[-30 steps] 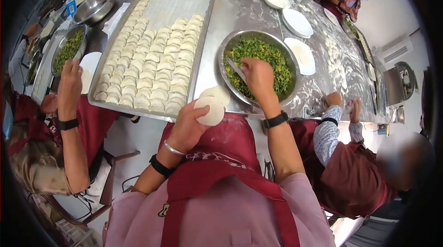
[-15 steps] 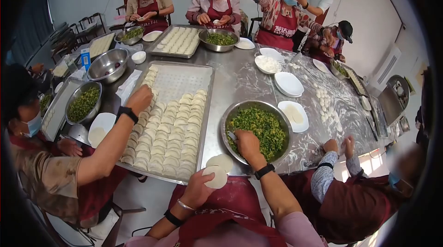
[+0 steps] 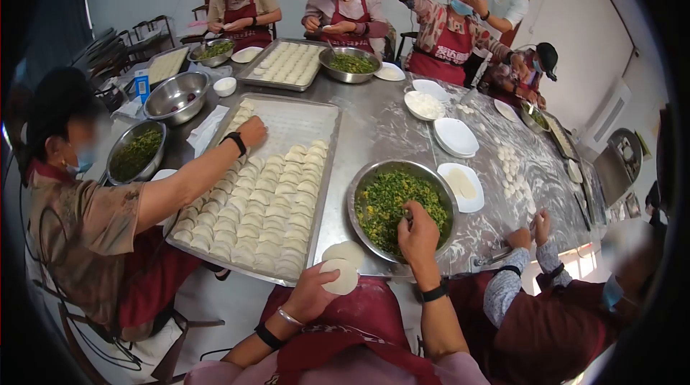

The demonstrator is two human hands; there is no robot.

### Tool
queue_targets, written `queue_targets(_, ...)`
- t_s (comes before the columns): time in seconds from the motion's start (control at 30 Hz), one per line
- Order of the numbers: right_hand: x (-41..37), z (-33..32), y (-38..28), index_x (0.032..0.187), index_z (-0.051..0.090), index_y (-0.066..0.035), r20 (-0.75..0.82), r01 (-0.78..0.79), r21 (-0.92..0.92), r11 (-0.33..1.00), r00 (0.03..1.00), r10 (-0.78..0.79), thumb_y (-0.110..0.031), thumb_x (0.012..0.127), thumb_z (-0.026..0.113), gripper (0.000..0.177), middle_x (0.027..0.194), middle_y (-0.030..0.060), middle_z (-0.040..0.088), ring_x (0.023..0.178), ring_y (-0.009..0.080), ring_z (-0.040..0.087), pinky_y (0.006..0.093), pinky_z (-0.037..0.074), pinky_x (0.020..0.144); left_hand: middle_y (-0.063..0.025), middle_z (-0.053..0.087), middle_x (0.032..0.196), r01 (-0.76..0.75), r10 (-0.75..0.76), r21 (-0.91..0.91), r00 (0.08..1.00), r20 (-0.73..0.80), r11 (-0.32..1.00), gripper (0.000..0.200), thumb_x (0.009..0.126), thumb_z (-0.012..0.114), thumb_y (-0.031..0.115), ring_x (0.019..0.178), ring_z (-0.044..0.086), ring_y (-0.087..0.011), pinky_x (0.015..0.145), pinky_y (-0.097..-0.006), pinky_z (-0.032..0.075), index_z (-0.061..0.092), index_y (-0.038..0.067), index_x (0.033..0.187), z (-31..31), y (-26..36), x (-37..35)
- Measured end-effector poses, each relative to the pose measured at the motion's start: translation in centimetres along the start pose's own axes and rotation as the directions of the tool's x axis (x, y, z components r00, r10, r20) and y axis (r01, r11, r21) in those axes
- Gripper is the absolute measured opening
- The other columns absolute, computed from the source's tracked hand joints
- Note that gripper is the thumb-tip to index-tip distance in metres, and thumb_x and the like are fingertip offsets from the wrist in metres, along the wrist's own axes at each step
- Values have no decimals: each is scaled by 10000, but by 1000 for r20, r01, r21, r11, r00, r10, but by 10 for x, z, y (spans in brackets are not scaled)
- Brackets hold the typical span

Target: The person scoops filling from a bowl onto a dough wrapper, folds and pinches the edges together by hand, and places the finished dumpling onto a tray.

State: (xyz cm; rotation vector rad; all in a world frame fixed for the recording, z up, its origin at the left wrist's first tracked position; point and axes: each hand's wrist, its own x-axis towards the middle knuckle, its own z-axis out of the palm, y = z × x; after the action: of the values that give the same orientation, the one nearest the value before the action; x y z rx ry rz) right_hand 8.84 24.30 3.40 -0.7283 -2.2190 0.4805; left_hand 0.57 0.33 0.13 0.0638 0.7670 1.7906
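My left hand holds a round dough wrapper at the table's front edge. A second wrapper lies just beyond it, partly overlapped. My right hand is closed over the right part of a steel bowl of chopped green and yellow filling. Its fingers grip a metal utensil, mostly hidden by the hand and filling. Left of the bowl is a large tray with rows of folded dumplings.
A co-worker's hand reaches over the tray from the left. Another person's hands rest at the table edge on the right. White plates, a plate with a wrapper and dough pieces lie beyond the bowl.
My right hand has moved right within the bowl and turned more upright. The co-worker's hand on the left has moved right and lower over the tray. My left hand keeps its wrapper.
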Motion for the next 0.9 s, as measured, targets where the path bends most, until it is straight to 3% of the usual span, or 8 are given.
queue_targets(0.2,-6,-11,3,925,682,-51,-34,-28,48,998,999,30,-89,898,670,48,814,176,659,728,358,653,418,501,648,-152,596,1286,-18,18,1,1000,-3,1000,411,985,537,61,1177,608,-266,1024,-414,504,475,-46,1377,6,0,-3)
queue_targets(0.33,-9,-16,13,919,696,7,1,-8,120,993,1000,8,-90,899,685,100,705,115,631,604,176,592,326,466,587,-185,566,1326,-34,35,-13,999,33,999,436,983,514,33,1220,583,-298,1067,-428,475,434,-78,1397,10,1,-1)
queue_targets(0.83,-24,-30,20,929,712,21,73,-53,166,985,996,41,-77,876,701,112,776,115,661,668,184,611,318,483,639,-218,563,1337,-63,64,-13,996,66,998,457,977,508,8,1247,575,-328,1100,-446,451,415,-99,1411,11,-6,14)
queue_targets(0.9,-25,-33,15,923,708,5,109,-96,180,979,991,77,-70,868,703,93,797,153,660,706,278,628,371,485,651,-215,564,1334,-54,55,-18,997,54,998,455,977,511,9,1246,576,-327,1097,-446,453,418,-97,1409,11,-6,14)
